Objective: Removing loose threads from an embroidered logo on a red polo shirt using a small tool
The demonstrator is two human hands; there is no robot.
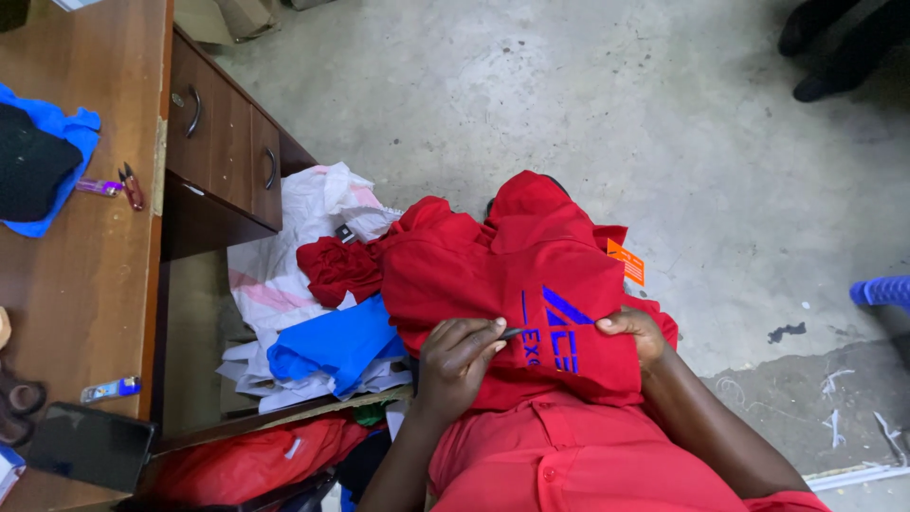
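Note:
A red garment (493,275) with blue printed lettering and an orange tag (626,262) lies across my lap. My left hand (457,365) pinches a small dark tool (513,333) whose tip touches the fabric beside the lettering. At the right side of the print, my right hand (635,330) presses on the cloth and holds it flat. I wear a red buttoned top (569,465).
A wooden desk (104,303) with drawers (223,133) stands at the left; on it are a blue cloth (62,128), lighters (100,188) and a dark phone (90,446). White, blue and red fabric (313,313) is piled by the desk. Someone's dark shoes (834,43) rest on the concrete floor.

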